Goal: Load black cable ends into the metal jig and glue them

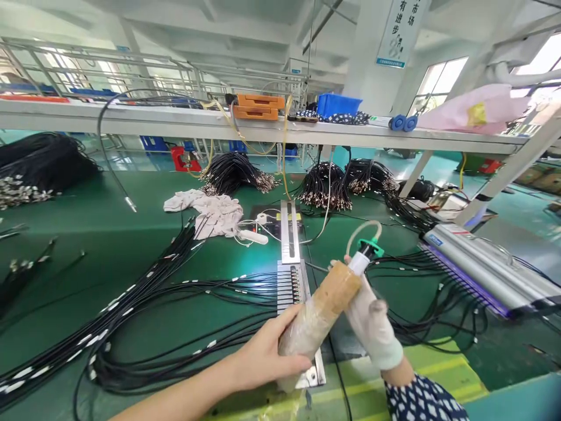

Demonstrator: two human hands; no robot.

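My bare left hand [267, 354] is wrapped round the lower part of a brown tube [331, 295] covered in clear plastic. A white dispensing syringe [359, 262] with a green cap [371, 248] and a thin hose sticks out of the tube's upper end. My right hand [372, 324], in a white glove, closes round that end from behind, by the syringe; its fingers are partly hidden. Beneath the tube lies a slotted metal fixture [287, 286], holding a row of black cable ends. Black cables [175, 286] with white labels run left from it.
A silver lamp unit [491, 266] with purple light stands over cables at right. White cloths [214, 210], a white handheld device [253, 236] and cable bundles [324, 187] lie further back. A shelf [175, 121] spans the bench, bearing orange boxes [258, 107] and a blue bin [338, 105].
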